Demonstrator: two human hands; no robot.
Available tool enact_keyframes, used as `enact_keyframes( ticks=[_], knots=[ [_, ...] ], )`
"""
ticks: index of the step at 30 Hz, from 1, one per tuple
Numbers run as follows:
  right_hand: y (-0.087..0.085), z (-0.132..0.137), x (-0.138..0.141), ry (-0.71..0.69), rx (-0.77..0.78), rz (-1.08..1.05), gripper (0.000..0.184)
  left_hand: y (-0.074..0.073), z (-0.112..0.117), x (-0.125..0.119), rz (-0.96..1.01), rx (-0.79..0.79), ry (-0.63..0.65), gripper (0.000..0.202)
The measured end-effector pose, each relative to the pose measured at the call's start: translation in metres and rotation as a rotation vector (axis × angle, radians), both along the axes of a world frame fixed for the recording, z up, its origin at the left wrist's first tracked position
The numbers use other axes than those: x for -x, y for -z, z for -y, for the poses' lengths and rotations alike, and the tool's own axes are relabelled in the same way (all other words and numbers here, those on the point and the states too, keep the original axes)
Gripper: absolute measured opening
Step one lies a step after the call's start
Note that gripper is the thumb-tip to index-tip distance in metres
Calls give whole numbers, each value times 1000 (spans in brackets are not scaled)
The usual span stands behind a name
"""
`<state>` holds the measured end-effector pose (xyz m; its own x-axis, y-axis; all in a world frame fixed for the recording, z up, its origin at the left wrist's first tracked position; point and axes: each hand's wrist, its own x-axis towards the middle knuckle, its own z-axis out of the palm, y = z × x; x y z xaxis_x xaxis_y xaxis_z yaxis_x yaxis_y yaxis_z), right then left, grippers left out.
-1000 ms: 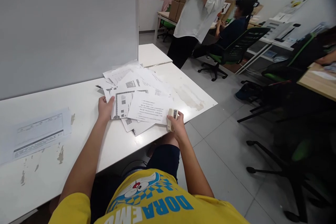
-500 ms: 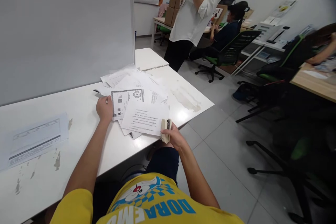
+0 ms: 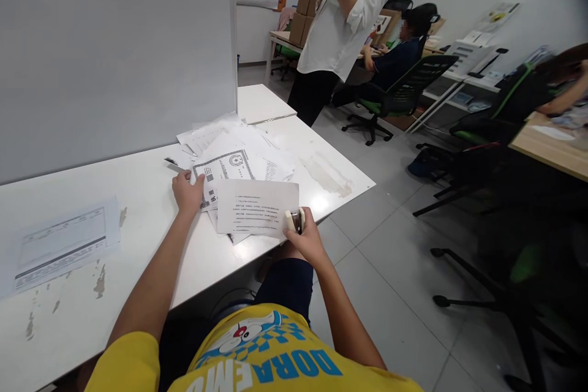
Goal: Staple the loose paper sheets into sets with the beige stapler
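My right hand (image 3: 307,236) is closed around a small cream stapler (image 3: 296,220) at the table's front edge. The stapler meets the right edge of a printed text sheet (image 3: 257,205); whether the sheet lies between its jaws I cannot tell. At the left edge of a bordered certificate sheet (image 3: 228,166), my left hand (image 3: 187,193) has its thumb over the paper and its other fingers curled, partly hidden. The text sheet overlaps the certificate's lower part. Behind them spreads a loose pile of papers (image 3: 209,135).
The white table (image 3: 151,196) has worn patches. Another printed sheet (image 3: 68,248) lies at left, and a grey panel (image 3: 114,61) stands along the back. A person in a white shirt (image 3: 333,43) stands beyond the table. Office chairs (image 3: 408,95) and seated people are at right.
The text sheet has swung straighter, its right side rising with the stapler, which has turned and moved slightly right. The certificate has tilted. My left thumb has come out over its edge.
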<state>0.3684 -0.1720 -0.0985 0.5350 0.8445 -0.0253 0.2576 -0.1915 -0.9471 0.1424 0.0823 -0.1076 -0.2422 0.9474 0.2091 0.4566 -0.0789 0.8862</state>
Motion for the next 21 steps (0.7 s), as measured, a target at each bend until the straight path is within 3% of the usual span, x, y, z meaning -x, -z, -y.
enact_keyframes(
  ticks=[4, 7, 10, 13, 17, 21],
  knots=[
    [4, 0, 1, 11, -12, 16, 33, -2, -2, 5, 85, 12, -26, 40],
    [4, 2, 1, -3, -57, 13, 33, -11, 9, 11, 169, -31, -18, 44],
    [6, 0, -1, -109, -121, -54, 34, -20, 35, 26, 405, -5, 238, 53],
    [9, -11, -2, -278, -146, -202, 38, -19, 68, 46, 553, 116, 514, 58],
    [15, -37, 3, -310, -119, -273, 42, -9, 100, 62, 587, 249, 562, 55],
    [17, -53, 10, -205, 7, -219, 44, -1, 106, 59, 586, 319, 540, 62]
  ],
)
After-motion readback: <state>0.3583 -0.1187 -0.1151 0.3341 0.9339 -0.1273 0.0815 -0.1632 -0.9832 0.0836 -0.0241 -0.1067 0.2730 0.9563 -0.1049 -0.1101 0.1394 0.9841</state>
